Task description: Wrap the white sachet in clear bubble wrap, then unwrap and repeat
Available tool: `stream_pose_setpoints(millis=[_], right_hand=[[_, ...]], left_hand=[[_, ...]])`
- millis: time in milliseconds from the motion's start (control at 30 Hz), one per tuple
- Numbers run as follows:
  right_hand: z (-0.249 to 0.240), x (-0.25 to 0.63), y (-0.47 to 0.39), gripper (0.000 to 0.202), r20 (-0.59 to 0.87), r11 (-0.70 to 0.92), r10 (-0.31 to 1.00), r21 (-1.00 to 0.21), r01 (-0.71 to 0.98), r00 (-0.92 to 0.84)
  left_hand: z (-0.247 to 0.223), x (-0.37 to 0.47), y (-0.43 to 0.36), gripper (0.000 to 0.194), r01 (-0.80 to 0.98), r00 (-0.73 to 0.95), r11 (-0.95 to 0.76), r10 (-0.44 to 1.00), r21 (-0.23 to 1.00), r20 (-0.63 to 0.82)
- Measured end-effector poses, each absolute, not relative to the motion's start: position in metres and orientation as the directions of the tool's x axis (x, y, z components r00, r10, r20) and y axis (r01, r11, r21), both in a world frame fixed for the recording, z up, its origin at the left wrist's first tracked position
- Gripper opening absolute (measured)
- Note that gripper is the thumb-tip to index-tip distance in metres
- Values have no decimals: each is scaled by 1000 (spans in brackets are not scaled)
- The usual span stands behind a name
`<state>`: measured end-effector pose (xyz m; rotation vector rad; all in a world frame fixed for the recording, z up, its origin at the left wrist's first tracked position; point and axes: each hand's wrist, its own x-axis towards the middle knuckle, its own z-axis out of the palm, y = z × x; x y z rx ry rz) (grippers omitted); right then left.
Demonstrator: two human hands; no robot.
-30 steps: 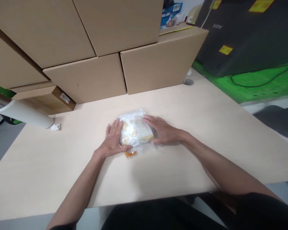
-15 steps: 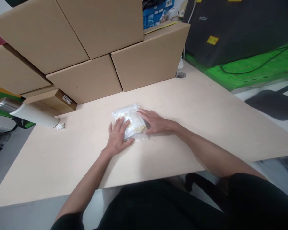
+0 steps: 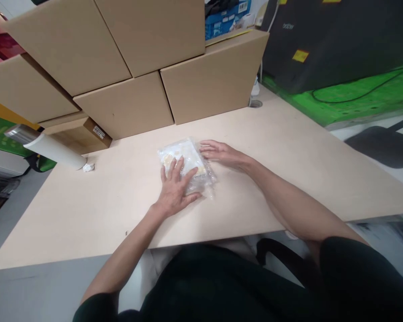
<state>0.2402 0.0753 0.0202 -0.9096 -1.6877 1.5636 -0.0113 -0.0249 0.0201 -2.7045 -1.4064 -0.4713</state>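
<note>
Left hand [image 3: 174,190]: fingers spread apart, laid flat over the near left part of one clear-wrapped packet [image 3: 188,156], white with yellowish patches, lying on the pale tabletop [image 3: 87,219]; right hand [image 3: 223,154]: fingers close together and extended, fingertips at the packet's right edge, contact not certain. Against the earlier frames: left hand further across the packet's face, right hand no longer cupped around its side. Beyond: stacked cardboard boxes [image 3: 215,85] at the back, a white cylinder [image 3: 57,152] and crumpled white scrap [image 3: 88,167] to the left.
</note>
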Motion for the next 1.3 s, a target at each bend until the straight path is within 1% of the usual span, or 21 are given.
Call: stream_pose_setpoints(millis=[67, 100, 167, 200, 267, 333, 400, 467, 533, 600, 667, 733, 833, 900, 933, 1033, 1167, 1300], right_hand=[[14, 237, 78, 56, -27, -10, 894, -999, 39, -448], [11, 235, 78, 51, -32, -16, 902, -999, 40, -430], [8, 232, 78, 43, -16, -3, 899, -1000, 31, -438], [8, 231, 77, 41, -4, 7, 896, -1000, 21, -443], [9, 229, 75, 39, 11, 18, 894, -1000, 11, -448], [11, 228, 74, 40, 8, 22, 897, -999, 25, -442], [13, 227, 72, 44, -4, 20, 902, -998, 51, -432], [13, 226, 70, 53, -14, 12, 908, -998, 58, -418], [13, 225, 68, 64, -15, 8, 912, -999, 53, -410], [13, 224, 65, 72, -13, 18, 911, -997, 70, -413], [15, 223, 60, 76, -3, 42, 909, -994, 98, -417], [17, 219, 55, 75, 43, 93, 921, -989, 112, -388], [20, 212, 48, 66, 227, 285, 935, -938, 199, -273], [21, 208, 45, 54, 348, 405, 909, -866, 293, -228], [21, 206, 44, 48, 381, 439, 896, -836, 330, -226], [19, 204, 44, 32, 389, 461, 885, -807, 368, -256], [17, 205, 45, 30, 401, 490, 863, -815, 311, -307], [23, 210, 46, 24, 465, 508, 860, -820, 264, -208]], left_hand=[[20, 0, -25, 64, 804, 553, -591, 781, 59, 290], [19, 6, -25, 56, 799, 562, -599, 775, 53, 289], [16, 15, -21, 39, 779, 577, -622, 757, 71, 306], [16, 18, -19, 32, 771, 571, -629, 752, 100, 329], [16, 20, -16, 26, 751, 519, -624, 759, 214, 394], [22, 20, -15, 25, 700, 413, -595, 788, 396, 456], [34, 17, -14, 26, 574, 267, -561, 817, 597, 511], [50, 13, -14, 24, 397, 93, -536, 831, 745, 548], [66, 9, -15, 23, 232, -79, -518, 834, 823, 546], [80, 5, -15, 24, 117, -215, -485, 840, 867, 498], [89, 1, -15, 26, 22, -308, -440, 851, 898, 425], [94, -3, -14, 28, -63, -370, -409, 857, 910, 360], [97, -4, -13, 24, -169, -444, -431, 836, 886, 321], [97, -2, -13, 21, -219, -470, -460, 822, 860, 320], [96, 0, -14, 20, -236, -472, -471, 820, 850, 323], [94, 6, -18, 20, -261, -464, -474, 825, 841, 322], [94, 6, -25, 17, -303, -481, -492, 818, 816, 315], [89, -19, -28, 17, -304, -554, -535, 772, 789, 310]])
